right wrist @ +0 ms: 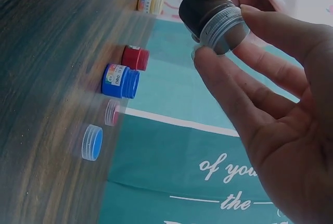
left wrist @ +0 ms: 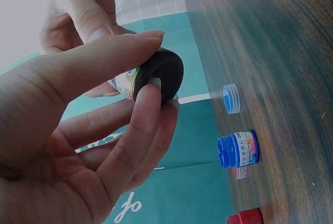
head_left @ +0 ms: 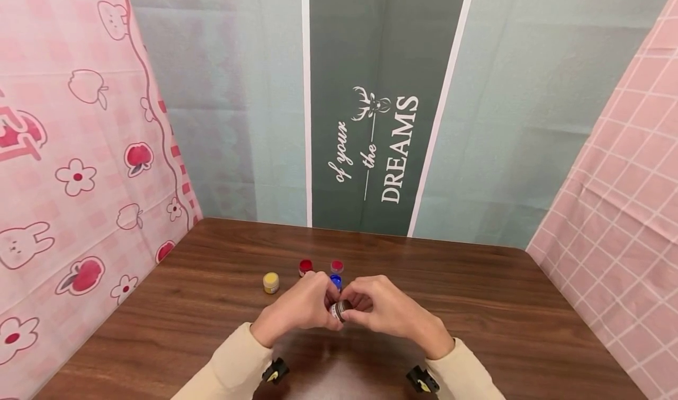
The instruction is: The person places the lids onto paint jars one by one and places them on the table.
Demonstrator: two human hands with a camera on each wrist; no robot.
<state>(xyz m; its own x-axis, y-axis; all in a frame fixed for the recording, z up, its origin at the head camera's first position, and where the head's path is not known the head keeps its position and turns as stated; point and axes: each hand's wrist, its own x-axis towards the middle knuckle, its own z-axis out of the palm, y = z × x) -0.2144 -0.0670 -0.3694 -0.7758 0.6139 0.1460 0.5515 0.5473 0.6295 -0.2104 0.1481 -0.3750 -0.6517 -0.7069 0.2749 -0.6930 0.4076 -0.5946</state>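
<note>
Between both hands is a small dark paint jar [left wrist: 167, 73] with a white label, raised above the table and tilted. My left hand [head_left: 302, 303] holds its dark body, thumb on one side and fingers on the other. With thumb and fingertips, my right hand [head_left: 389, 306] pinches the jar's clear ribbed lid [right wrist: 225, 28], which sits on the jar. Just beyond the hands stands a blue paint jar [right wrist: 120, 81] without its lid. A clear lid with blue inside [right wrist: 92, 142] lies near it on the table.
Farther back stand a red paint jar [head_left: 305, 266] and a clear lid with red inside [head_left: 336, 266]. To the left is a yellow paint jar [head_left: 271, 282] with a clear lid on. The wooden table [head_left: 477, 306] is bordered by hanging cloths.
</note>
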